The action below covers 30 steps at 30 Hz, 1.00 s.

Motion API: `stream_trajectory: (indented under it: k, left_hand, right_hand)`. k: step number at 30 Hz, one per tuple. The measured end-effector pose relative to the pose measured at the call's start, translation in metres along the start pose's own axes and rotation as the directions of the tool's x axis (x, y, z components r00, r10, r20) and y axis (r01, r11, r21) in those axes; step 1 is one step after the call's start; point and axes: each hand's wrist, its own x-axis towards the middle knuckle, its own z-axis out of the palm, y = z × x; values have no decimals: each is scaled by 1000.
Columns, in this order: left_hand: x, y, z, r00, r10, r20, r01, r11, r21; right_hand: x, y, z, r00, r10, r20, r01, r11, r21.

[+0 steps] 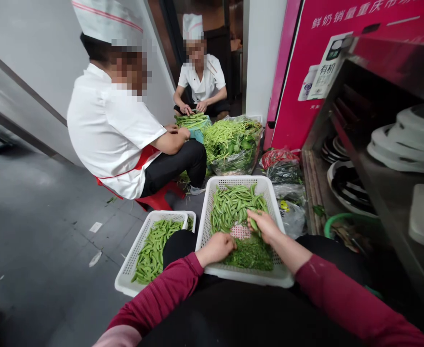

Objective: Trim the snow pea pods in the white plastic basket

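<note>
On my lap rests a white perforated basket (202,219). Green pea pods (233,205) fill its far half, and a heap of thin green trimmings (251,254) lies in the near half. My left hand (219,247) is closed over the left side of the trimmings; what its fingers hold, if anything, is hidden. My right hand (264,225) is closed on a green pod (253,224) at the basket's right side. A second white basket (127,274), with more pods (154,250) in it, stands lower at the left.
Two people in white (114,125) sit ahead, one on a red stool (161,197). Beyond the basket is a large bag of greens (233,144). Plastic bags (291,212), a green basin (333,221) and a metal shelf with plates (407,144) are at the right.
</note>
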Motion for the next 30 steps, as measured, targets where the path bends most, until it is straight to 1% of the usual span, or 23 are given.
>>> stream_trajectory:
  k: [1, 2, 3, 4, 7, 10, 11, 13, 16, 18, 20, 22, 25, 27, 28, 30]
  left_hand:
    - [-1, -4, 5, 997, 43, 63, -47, 997, 65]
    - [-3, -7, 10, 992, 84, 94, -95, 988, 119]
    - [-4, -9, 15, 987, 116, 108, -132, 979, 157]
    - [-6, -9, 19, 984, 131, 117, -151, 972, 181]
    - [-9, -7, 26, 977, 113, 182, -153, 962, 224]
    - [-11, -5, 27, 960, 98, 261, -168, 951, 259]
    - [-12, -5, 27, 959, 98, 266, -171, 949, 265]
    - [-12, -6, 25, 972, 78, 224, -140, 951, 277]
    - [-7, -5, 18, 998, 5, 69, -25, 959, 283]
    - [0, -3, 12, 998, -40, -49, 52, 960, 276]
    - [8, 2, 8, 991, -51, -125, 83, 960, 268]
    - [15, 7, 7, 990, -11, -144, 52, 958, 282]
    - [18, 13, 10, 989, 103, -109, -60, 936, 346]
    - [16, 16, 14, 982, 158, -104, -105, 913, 393]
    - [14, 18, 16, 979, 171, -109, -110, 900, 421]
    - [9, 20, 18, 979, 177, -102, -107, 869, 483]
  right_hand:
    - [10, -4, 0, 997, 0, -84, -6, 997, -72]
    - [21, -7, 0, 989, -9, -150, -17, 985, -169]
    - [32, -10, 1, 980, -21, -196, -31, 965, -259]
    - [42, -12, 4, 975, -24, -219, -47, 949, -312]
    - [65, -14, 16, 959, -45, -281, -81, 904, -421]
    - [79, -16, 27, 952, -55, -302, -101, 874, -476]
    - [81, -17, 29, 952, -51, -301, -105, 871, -481]
    - [81, -20, 29, 957, -31, -290, -115, 875, -471]
    - [69, -22, 21, 971, 36, -237, -132, 906, -403]
    - [53, -19, 14, 981, 91, -172, -144, 933, -329]
    - [32, -15, 9, 986, 132, -97, -153, 955, -254]
    - [11, -11, 5, 988, 154, -30, -156, 969, -190]
    - [-13, -7, 5, 985, 165, 41, -163, 986, -42]
    - [-23, -5, 6, 986, 159, 54, -162, 985, 63]
    - [-26, -4, 8, 988, 147, 53, -151, 984, 94]
    - [-30, -1, 10, 993, 101, 65, -106, 991, 84]
